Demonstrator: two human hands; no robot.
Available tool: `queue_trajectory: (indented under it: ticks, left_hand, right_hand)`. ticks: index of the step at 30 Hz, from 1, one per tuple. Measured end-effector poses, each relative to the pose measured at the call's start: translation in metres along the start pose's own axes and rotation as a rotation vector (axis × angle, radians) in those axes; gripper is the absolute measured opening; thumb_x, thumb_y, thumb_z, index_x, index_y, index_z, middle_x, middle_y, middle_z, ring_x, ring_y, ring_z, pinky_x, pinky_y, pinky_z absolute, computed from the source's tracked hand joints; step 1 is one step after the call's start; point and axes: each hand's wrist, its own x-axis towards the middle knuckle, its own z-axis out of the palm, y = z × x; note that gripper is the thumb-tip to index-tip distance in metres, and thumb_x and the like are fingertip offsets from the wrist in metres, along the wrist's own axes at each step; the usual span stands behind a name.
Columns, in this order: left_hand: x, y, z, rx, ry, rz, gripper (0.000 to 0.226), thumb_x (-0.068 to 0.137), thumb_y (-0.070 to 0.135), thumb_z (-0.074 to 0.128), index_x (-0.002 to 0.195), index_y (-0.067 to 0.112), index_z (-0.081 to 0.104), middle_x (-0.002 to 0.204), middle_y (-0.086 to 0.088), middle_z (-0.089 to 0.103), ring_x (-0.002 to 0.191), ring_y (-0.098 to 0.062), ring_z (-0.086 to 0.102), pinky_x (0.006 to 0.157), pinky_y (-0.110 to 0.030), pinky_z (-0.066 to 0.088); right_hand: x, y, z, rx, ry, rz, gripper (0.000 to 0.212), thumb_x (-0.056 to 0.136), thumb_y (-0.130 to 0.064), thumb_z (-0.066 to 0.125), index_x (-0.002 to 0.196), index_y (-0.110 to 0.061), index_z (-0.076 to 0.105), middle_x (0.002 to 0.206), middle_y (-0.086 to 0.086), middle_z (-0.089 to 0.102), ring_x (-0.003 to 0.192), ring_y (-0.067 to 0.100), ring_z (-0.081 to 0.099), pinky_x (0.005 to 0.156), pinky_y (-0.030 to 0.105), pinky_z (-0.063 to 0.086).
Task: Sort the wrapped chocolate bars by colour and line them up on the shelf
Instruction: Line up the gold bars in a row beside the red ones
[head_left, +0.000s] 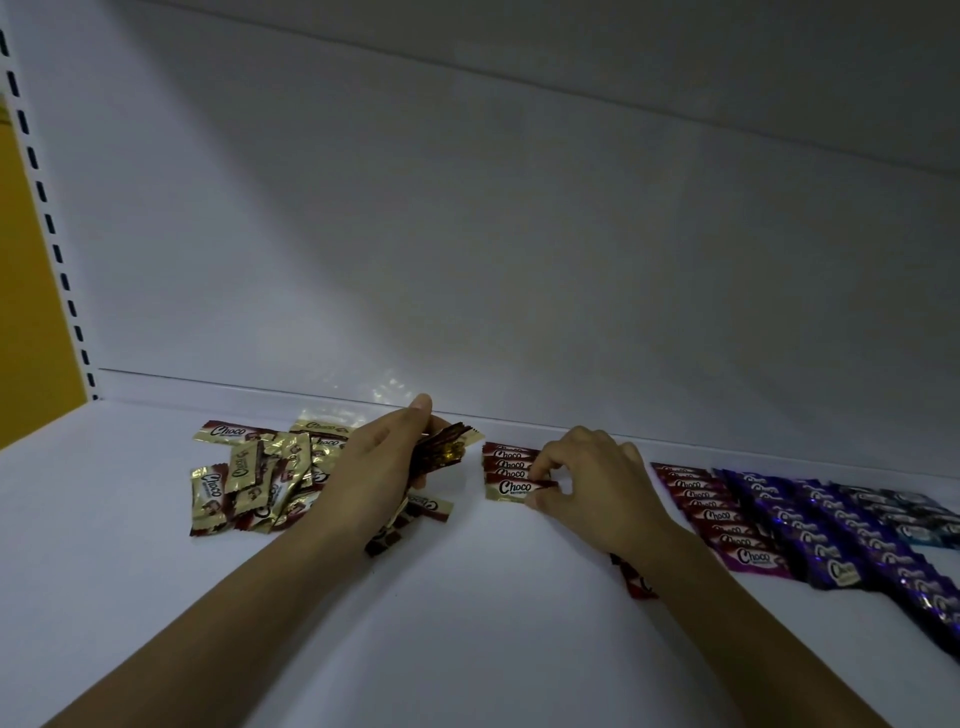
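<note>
The word "Choco" is read in script on a gold-edged bar (225, 431) at the left, on the nearest brown bar (514, 488) and on the nearest magenta bar (750, 557); smaller print is illegible.

The shelf (467, 623) is plain white. At left lie gold-and-brown bars (249, 478). The middle row of dark red bars (511, 470) carries white labels with black lettering. Rightward come magenta bars (722, 519), purple bars (821, 525), then blue bars (904, 514). A yellow panel (26, 312) stands far left.
</note>
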Motion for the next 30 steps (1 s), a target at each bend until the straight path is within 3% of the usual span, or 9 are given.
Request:
queue_trajectory:
  ticks: [5, 8, 11, 13, 15, 18, 22, 26, 30]
  left_hand:
    - [0.001, -0.003, 0.001, -0.004, -0.007, 0.016, 0.045, 0.098, 0.048, 0.037, 0.078, 0.025, 0.07, 0.049, 0.012, 0.058, 0.045, 0.005, 0.05, 0.048, -0.012, 0.042]
    - [0.001, -0.004, 0.002, -0.001, 0.0, 0.03, 0.046, 0.098, 0.048, 0.037, 0.074, 0.027, 0.07, 0.048, 0.01, 0.057, 0.045, 0.004, 0.05, 0.052, -0.021, 0.04]
    - [0.0, -0.005, 0.005, -0.005, -0.032, 0.039, 0.047, 0.098, 0.048, 0.036, 0.076, 0.026, 0.071, 0.049, 0.006, 0.058, 0.043, 0.001, 0.05, 0.046, -0.014, 0.04]
    - [0.001, -0.004, 0.007, -0.042, -0.084, -0.012, 0.048, 0.098, 0.05, 0.035, 0.086, 0.022, 0.073, 0.056, -0.001, 0.061, 0.042, -0.004, 0.051, 0.042, -0.016, 0.039]
    - [0.001, -0.002, 0.007, -0.138, -0.127, -0.098, 0.051, 0.098, 0.05, 0.035, 0.094, 0.016, 0.073, 0.063, -0.011, 0.063, 0.042, -0.01, 0.052, 0.039, -0.016, 0.038]
    - [0.004, -0.001, 0.004, -0.208, -0.196, -0.163, 0.052, 0.097, 0.053, 0.036, 0.095, 0.016, 0.073, 0.06, -0.012, 0.061, 0.042, -0.015, 0.051, 0.041, -0.016, 0.037]
    - [0.002, 0.0, 0.007, -0.251, -0.302, -0.155, 0.058, 0.081, 0.058, 0.051, 0.104, 0.008, 0.07, 0.092, -0.029, 0.066, 0.057, -0.021, 0.049, 0.052, -0.027, 0.037]
    - [-0.003, -0.001, 0.009, -0.251, -0.29, -0.168, 0.036, 0.092, 0.037, 0.054, 0.098, 0.005, 0.07, 0.067, -0.014, 0.063, 0.052, -0.017, 0.047, 0.044, -0.02, 0.036]
    - [-0.003, -0.001, 0.008, -0.311, -0.182, -0.187, 0.026, 0.097, 0.022, 0.049, 0.095, 0.004, 0.068, 0.072, -0.001, 0.073, 0.043, -0.009, 0.048, 0.038, -0.015, 0.036]
  right_hand:
    - [0.002, -0.001, 0.001, 0.004, -0.018, 0.001, 0.022, 0.083, -0.041, 0.067, 0.103, -0.033, 0.067, 0.115, -0.007, 0.057, 0.109, 0.013, 0.047, 0.093, 0.032, 0.027]
    - [0.003, -0.004, 0.0, 0.01, 0.002, -0.006, 0.018, 0.085, -0.043, 0.064, 0.097, -0.031, 0.069, 0.108, -0.008, 0.059, 0.105, 0.012, 0.049, 0.094, 0.031, 0.03]
    - [0.0, -0.018, -0.012, 0.556, 0.102, 0.006, 0.04, 0.087, -0.056, 0.048, 0.083, -0.022, 0.07, 0.087, -0.006, 0.066, 0.088, 0.011, 0.061, 0.088, 0.035, 0.047]
    - [-0.002, -0.031, -0.02, 0.879, 0.051, -0.047, 0.039, 0.083, -0.061, 0.046, 0.086, -0.03, 0.07, 0.087, -0.011, 0.07, 0.086, 0.003, 0.065, 0.084, 0.026, 0.052]
    - [-0.005, -0.043, -0.021, 0.951, -0.023, -0.116, 0.029, 0.082, -0.053, 0.056, 0.09, -0.029, 0.07, 0.09, -0.012, 0.071, 0.086, 0.004, 0.065, 0.079, 0.02, 0.051]
    - [-0.005, -0.051, -0.019, 1.034, 0.004, -0.11, 0.007, 0.086, -0.019, 0.066, 0.086, -0.017, 0.072, 0.086, -0.004, 0.072, 0.082, 0.01, 0.068, 0.074, 0.023, 0.054]
    - [-0.004, -0.046, -0.024, 1.124, 0.072, 0.017, 0.014, 0.089, -0.018, 0.062, 0.087, -0.016, 0.075, 0.084, 0.005, 0.074, 0.084, 0.024, 0.069, 0.08, 0.037, 0.057]
    - [-0.004, -0.043, -0.027, 1.134, 0.136, 0.115, 0.014, 0.089, -0.02, 0.062, 0.083, -0.022, 0.075, 0.068, -0.001, 0.069, 0.058, 0.017, 0.061, 0.059, 0.024, 0.053]
    - [-0.002, -0.038, -0.032, 1.299, 0.13, 0.245, 0.016, 0.092, -0.023, 0.058, 0.089, -0.014, 0.071, 0.06, 0.003, 0.064, 0.048, 0.013, 0.054, 0.051, 0.021, 0.047]
